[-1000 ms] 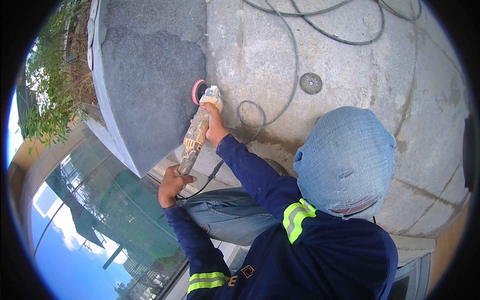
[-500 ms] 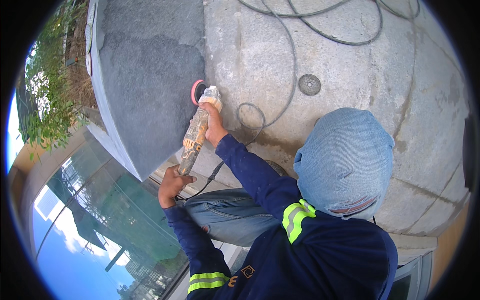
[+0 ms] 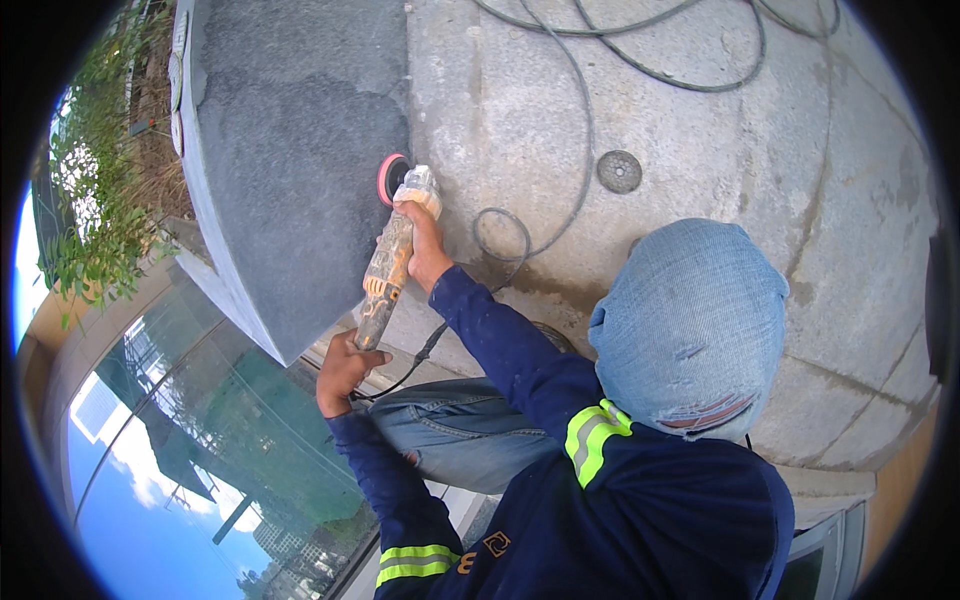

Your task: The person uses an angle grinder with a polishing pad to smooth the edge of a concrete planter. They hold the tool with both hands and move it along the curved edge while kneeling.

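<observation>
Both my hands hold a dusty, orange-and-grey angle grinder [image 3: 388, 268]. My right hand [image 3: 428, 250] wraps round its body just behind the head. My left hand [image 3: 345, 372] closes round the rear end of the handle. A pinkish-red edged round pad [image 3: 387, 178] is fitted to the grinder's head, tilted on edge at the right border of a dark grey stone slab [image 3: 290, 180]. Whether the pad is spinning cannot be made out. Part of my right fingers is hidden behind the tool.
A cable [image 3: 585, 130] loops over the pale concrete floor [image 3: 700, 130]. On that floor lies a round grey perforated disc [image 3: 619, 171]. My bent denim knee [image 3: 690, 320] rises at the right. Reflective glass [image 3: 230, 440] and green plants [image 3: 95, 220] border the left side.
The grinder's head and pad have shifted slightly up and left along the slab's edge. My right hand has moved with them, while my left hand stays almost in place.
</observation>
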`<move>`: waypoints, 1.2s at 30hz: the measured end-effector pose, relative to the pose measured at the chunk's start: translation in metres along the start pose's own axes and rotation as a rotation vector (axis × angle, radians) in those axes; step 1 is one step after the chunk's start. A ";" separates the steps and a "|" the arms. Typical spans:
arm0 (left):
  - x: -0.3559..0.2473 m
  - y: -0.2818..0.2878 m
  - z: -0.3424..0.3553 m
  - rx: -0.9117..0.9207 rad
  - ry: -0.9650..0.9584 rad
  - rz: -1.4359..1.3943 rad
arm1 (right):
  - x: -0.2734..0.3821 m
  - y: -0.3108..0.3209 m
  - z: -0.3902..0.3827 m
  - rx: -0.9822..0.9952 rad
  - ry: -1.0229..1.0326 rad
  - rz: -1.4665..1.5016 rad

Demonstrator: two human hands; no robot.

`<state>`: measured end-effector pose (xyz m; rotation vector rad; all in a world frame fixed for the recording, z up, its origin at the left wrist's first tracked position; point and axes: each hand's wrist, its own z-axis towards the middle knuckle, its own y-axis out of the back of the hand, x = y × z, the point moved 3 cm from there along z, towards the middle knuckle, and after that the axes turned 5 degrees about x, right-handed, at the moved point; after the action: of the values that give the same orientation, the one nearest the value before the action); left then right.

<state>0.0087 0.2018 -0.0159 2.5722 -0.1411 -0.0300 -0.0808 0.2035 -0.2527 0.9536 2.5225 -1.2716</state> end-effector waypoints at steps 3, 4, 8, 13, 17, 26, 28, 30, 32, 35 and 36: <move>0.010 0.003 -0.006 0.017 0.016 0.001 | -0.008 -0.003 -0.006 -0.005 0.012 -0.024; 0.016 0.003 -0.010 0.027 0.028 -0.007 | -0.013 -0.002 -0.012 -0.014 0.015 -0.040; 0.037 0.002 -0.021 0.025 0.105 0.022 | -0.033 0.014 -0.030 -0.049 0.082 -0.028; 0.051 -0.004 -0.023 0.066 0.078 0.078 | -0.031 0.023 -0.058 -0.089 0.014 0.000; 0.050 -0.002 -0.015 0.122 0.053 0.036 | -0.026 0.022 -0.051 -0.060 0.014 0.005; 0.012 0.017 -0.013 0.377 0.037 -0.245 | -0.017 0.006 -0.034 -0.049 -0.034 0.081; -0.006 0.018 -0.013 0.375 0.079 -0.244 | -0.015 0.006 -0.028 -0.050 -0.034 0.088; -0.018 0.020 -0.012 0.372 0.125 -0.249 | -0.018 0.005 -0.023 -0.047 -0.048 0.107; -0.019 0.025 -0.009 0.354 0.183 -0.179 | -0.022 0.006 -0.018 -0.057 -0.056 0.124; -0.023 0.029 -0.006 0.305 0.173 -0.132 | -0.023 0.004 -0.012 -0.085 -0.043 0.142; -0.027 0.029 -0.004 0.288 0.151 -0.124 | -0.021 0.004 -0.008 -0.089 -0.028 0.147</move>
<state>-0.0207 0.1825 0.0022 2.8541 0.0777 0.1479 -0.0613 0.2015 -0.2417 1.0713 2.4156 -1.1125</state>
